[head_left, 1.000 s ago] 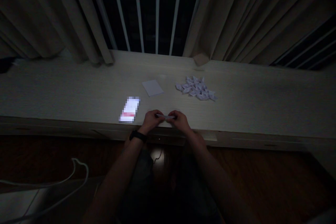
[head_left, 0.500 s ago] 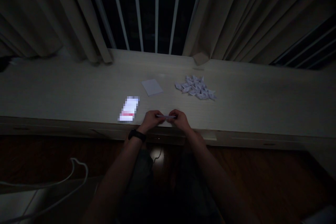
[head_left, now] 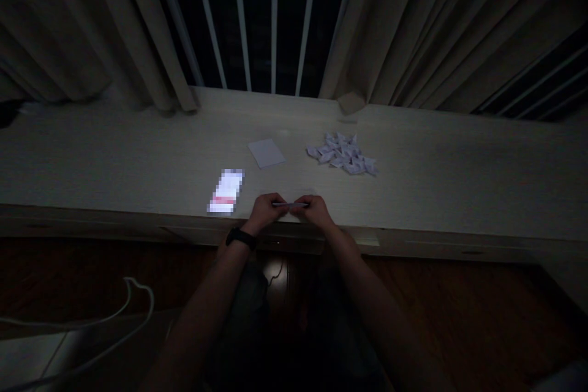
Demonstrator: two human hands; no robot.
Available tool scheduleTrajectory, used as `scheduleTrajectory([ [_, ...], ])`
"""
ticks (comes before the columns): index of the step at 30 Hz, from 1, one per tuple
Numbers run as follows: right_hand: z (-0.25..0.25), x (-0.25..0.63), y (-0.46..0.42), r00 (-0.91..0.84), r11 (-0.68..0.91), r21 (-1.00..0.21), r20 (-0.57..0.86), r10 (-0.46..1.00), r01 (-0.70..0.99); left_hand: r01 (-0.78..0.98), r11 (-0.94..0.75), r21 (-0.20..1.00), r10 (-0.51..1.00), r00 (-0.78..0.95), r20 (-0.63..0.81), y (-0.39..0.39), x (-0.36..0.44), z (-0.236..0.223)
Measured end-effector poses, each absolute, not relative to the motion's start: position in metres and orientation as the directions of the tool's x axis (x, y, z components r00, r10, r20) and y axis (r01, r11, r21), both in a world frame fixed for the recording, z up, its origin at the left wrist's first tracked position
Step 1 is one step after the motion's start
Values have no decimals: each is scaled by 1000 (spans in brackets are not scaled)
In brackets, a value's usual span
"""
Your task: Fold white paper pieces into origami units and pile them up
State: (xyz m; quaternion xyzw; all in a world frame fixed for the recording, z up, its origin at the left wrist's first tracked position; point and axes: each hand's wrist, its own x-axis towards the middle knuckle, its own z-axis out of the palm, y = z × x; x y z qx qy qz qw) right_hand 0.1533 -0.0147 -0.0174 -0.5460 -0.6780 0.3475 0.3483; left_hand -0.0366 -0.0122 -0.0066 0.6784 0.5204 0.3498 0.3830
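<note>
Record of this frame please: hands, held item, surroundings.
Left hand: grips one end of a thin paper piece
Right hand: grips its other end
White square paper: flat on the counter, beyond the hands
Folded paper pieces: clustered, right of the square paper
Lit rectangle: pixelated, left of the left hand
Black wristband: left wrist
</note>
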Motion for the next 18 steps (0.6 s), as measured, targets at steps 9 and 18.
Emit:
scheduleTrajectory([
  [9, -10, 152, -18, -218, 251, -695, 137, 966, 674, 426, -164, 890, 975, 208, 80, -12, -39, -3],
  [18, -13, 152, -18, -160, 199, -707, 122, 980, 678, 428, -116, 896, 953, 303, -22, -12, -36, 1],
])
